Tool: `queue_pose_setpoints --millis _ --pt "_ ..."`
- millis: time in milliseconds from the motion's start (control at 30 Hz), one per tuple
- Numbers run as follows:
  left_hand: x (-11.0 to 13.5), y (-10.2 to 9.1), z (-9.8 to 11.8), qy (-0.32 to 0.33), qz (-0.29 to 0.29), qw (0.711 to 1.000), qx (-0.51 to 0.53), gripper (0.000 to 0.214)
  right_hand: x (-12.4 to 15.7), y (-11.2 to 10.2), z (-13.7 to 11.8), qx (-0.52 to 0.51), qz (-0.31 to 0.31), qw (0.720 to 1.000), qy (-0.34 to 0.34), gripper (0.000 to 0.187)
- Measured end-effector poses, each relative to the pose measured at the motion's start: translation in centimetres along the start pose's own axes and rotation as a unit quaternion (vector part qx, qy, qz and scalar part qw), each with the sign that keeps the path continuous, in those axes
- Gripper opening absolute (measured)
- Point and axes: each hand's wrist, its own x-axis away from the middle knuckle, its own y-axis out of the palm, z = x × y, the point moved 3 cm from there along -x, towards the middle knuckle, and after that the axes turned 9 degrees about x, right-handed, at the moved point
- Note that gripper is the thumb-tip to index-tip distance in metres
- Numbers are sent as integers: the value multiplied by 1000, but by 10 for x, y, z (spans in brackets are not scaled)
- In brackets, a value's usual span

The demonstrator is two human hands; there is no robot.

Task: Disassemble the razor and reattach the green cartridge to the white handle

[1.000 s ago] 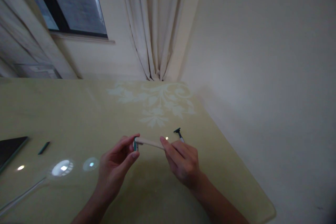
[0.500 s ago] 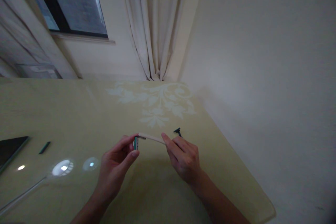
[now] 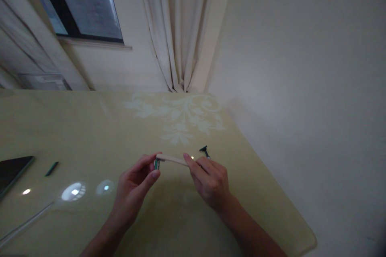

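Observation:
My left hand (image 3: 134, 184) pinches a small green razor head (image 3: 156, 164) between thumb and fingers. In my right hand (image 3: 209, 180) is a pale brush with a wooden handle (image 3: 173, 160); its dark bristles rest against the razor head. Both hands hover just above a glossy yellow-green table (image 3: 90, 128). Behind my right hand lies a razor handle with a dark tip (image 3: 205, 151) on the table.
A small dark green cap (image 3: 51, 168) lies on the table at the left. A dark flat slab, maybe a tablet, (image 3: 10, 170) sits at the left edge. The table's right edge runs beside a cream wall; a curtain (image 3: 177, 28) and window (image 3: 81, 4) stand behind.
The brush has shifted slightly back and forth across the razor head; both hands stay in nearly the same place.

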Motion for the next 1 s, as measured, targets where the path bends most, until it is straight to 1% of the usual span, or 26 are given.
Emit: queue_pose_setpoints --millis 100,200,267,333,433,500,633,733,833,967,1000 --pt "1 2 2 10 -2 1000 -15 41 0 0 -1 -1 6 1000 -3 32" --pt "1 3 4 19 7 999 -25 45 2 2 -2 -19 -12 1000 -20 36" --pt "1 1 4 18 16 1000 -19 45 2 3 -2 -10 -22 1000 -10 35" --pt "1 0 3 14 16 1000 -11 44 2 3 -2 -1 -17 1000 5 34" --pt "1 -1 1 8 9 1000 -3 43 1 2 -4 -22 -1 1000 -20 34" --pt "2 -1 0 3 16 1000 3 45 1 2 -5 -30 -6 999 -29 35" --pt "3 -1 0 -2 26 1000 8 47 3 3 -1 -13 -8 1000 9 33" --pt "3 -1 1 5 31 999 13 47 5 4 -3 -26 4 1000 -3 36" --pt "3 -1 3 16 32 999 14 47 6 4 -5 -30 1 999 -17 40" --pt "4 1 4 12 24 1000 1 46 3 2 -2 -11 12 1000 7 33" --pt "4 2 4 11 24 1000 1 46 3 1 -2 -15 15 1000 4 33"
